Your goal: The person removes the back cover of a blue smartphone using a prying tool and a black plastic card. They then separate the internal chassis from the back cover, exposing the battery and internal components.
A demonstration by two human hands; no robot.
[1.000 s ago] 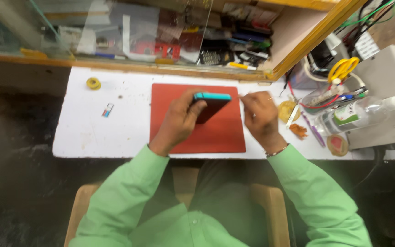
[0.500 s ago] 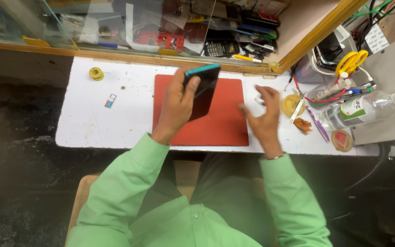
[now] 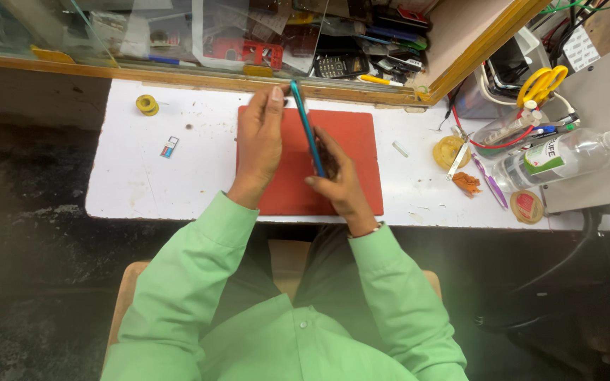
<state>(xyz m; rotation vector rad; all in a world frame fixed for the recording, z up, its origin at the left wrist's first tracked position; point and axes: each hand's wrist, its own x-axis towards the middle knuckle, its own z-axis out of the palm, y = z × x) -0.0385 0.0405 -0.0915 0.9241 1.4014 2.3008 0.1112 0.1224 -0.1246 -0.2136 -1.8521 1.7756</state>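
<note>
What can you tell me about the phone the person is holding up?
The phone is a thin, flat slab seen almost edge-on, so only its teal rim shows as a long narrow strip. It is held on edge above the red mat on the white table, tilted a little, top end near the wooden shelf edge. The left hand grips it from one side, fingertips near the top; the right hand holds the lower part from the other side. Its screen and back cannot be seen.

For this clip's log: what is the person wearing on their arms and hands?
Both arms are in long, light green shirt sleeves with buttoned-style cuffs ending at the wrists. The left hand and right hand are bare, with no gloves. A thin band shows at the right wrist, just above the cuff. No rings can be made out.
</note>
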